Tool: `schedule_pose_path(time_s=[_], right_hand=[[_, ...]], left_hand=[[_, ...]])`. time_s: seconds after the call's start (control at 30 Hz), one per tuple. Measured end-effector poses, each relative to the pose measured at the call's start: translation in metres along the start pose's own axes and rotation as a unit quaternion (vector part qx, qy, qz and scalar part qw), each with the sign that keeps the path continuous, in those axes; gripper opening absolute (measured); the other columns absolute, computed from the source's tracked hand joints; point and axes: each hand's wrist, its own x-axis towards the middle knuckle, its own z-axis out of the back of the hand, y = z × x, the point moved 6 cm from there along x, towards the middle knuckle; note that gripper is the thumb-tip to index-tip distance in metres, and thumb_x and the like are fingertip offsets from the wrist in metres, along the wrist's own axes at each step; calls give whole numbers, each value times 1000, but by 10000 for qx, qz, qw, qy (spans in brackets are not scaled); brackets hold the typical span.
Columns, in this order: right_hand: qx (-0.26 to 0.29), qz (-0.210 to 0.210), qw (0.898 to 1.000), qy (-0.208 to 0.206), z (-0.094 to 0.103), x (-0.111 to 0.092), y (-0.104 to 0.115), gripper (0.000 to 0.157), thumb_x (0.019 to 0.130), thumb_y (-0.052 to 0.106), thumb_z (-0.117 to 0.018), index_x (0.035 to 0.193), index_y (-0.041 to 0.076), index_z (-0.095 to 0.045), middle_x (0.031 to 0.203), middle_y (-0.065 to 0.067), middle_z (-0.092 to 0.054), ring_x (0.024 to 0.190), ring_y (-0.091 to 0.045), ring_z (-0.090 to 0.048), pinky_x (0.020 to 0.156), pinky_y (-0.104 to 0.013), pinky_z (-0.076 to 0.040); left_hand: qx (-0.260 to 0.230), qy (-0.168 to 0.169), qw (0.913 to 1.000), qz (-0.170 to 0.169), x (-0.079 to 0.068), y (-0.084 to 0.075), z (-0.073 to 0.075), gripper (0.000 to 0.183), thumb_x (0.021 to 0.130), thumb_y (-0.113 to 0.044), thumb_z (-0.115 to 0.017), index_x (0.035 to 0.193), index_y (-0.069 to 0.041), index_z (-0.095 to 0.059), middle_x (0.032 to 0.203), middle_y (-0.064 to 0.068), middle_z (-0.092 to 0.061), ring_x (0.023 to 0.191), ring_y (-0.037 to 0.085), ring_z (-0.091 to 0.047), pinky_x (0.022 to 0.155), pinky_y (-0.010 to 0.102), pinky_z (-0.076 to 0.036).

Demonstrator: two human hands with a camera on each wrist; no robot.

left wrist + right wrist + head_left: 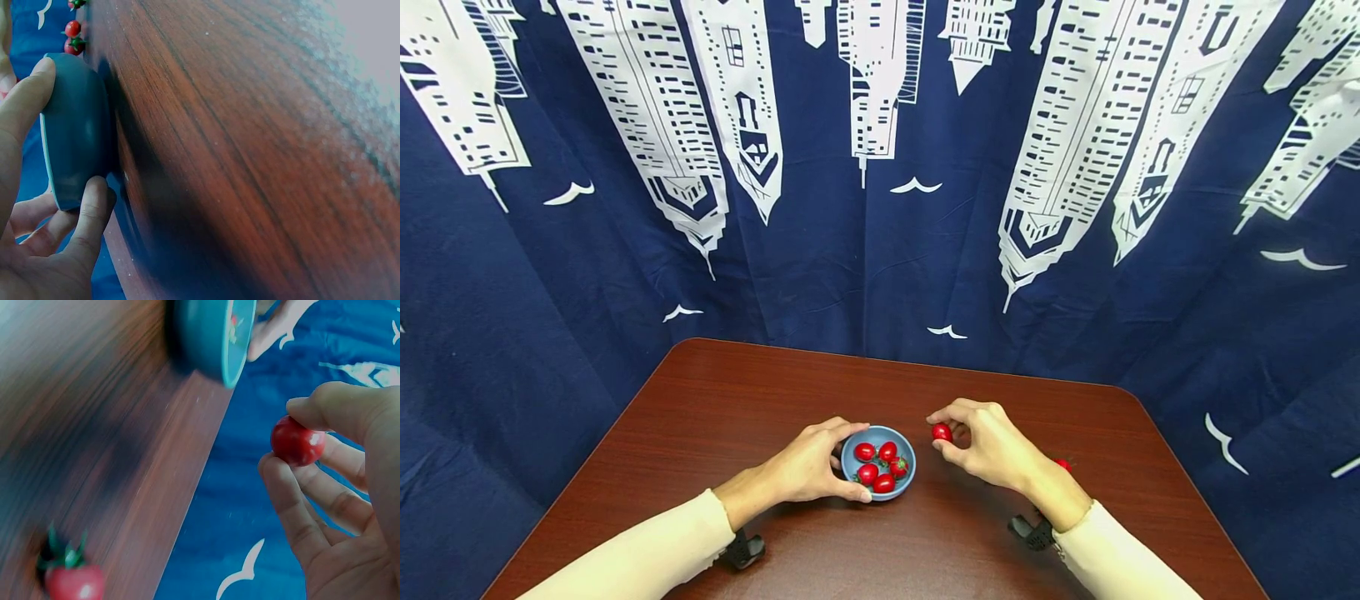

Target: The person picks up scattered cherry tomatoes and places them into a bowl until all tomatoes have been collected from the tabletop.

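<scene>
A small blue bowl (907,483) stands near the front middle of the brown table (737,392) with several red cherry tomatoes (880,465) in it. My left hand (848,463) grips the bowl's left side; in the left wrist view thumb and fingers (92,209) curl round the bowl's wall (78,131). Just right of the bowl, my right hand (937,434) pinches one stemless cherry tomato (943,432) above the table, seen close in the right wrist view as a tomato (297,440) between thumb and fingers. The bowl (215,337) lies ahead of it.
A loose cherry tomato (1063,464) with a green stem lies on the table behind my right wrist, and the same stemmed tomato (72,578) shows in the right wrist view. A dark blue curtain (880,250) with white towers hangs round the table's rounded far edge.
</scene>
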Motion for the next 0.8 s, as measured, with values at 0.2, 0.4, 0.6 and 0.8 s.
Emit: schedule_pose_path(time_s=[0.2, 0.4, 0.6, 0.8], right_hand=[[2, 171, 9997, 198, -14, 14, 18, 30, 87, 13, -87, 115, 15, -78, 100, 7, -77, 83, -4, -70, 70, -26, -63], [121, 213, 9988, 414, -29, 25, 31, 29, 88, 15, -88, 115, 11, -78, 98, 6, -77, 83, -5, -71, 70, -23, -62], [279, 194, 9976, 597, -45, 28, 38, 30, 89, 16, -88, 116, 9, -77, 100, 4, -77, 83, -6, -72, 70, -23, -62], [260, 251, 9970, 688, -53, 30, 41, 29, 90, 17, -88, 116, 9, -78, 101, 3, -76, 82, -6, -71, 69, -23, -63]], left_hand=[[-81, 21, 10000, -17, 0, 0, 0, 102, 75, -55, -96, 155, -8, -54, 127, 7, -64, 97, 11, -75, 80, 13, -60], [-81, 41, 10000, -10, 0, -1, 1, 102, 75, -55, -96, 155, -8, -54, 128, 7, -64, 98, 12, -74, 80, 13, -60], [-150, 96, 9998, 21, 0, -1, 0, 101, 77, -54, -95, 156, -8, -52, 129, 8, -63, 103, 15, -73, 81, 12, -59], [-182, 60, 9998, 37, -1, 0, 0, 101, 77, -54, -95, 156, -8, -53, 128, 7, -63, 108, 18, -72, 81, 12, -59]])
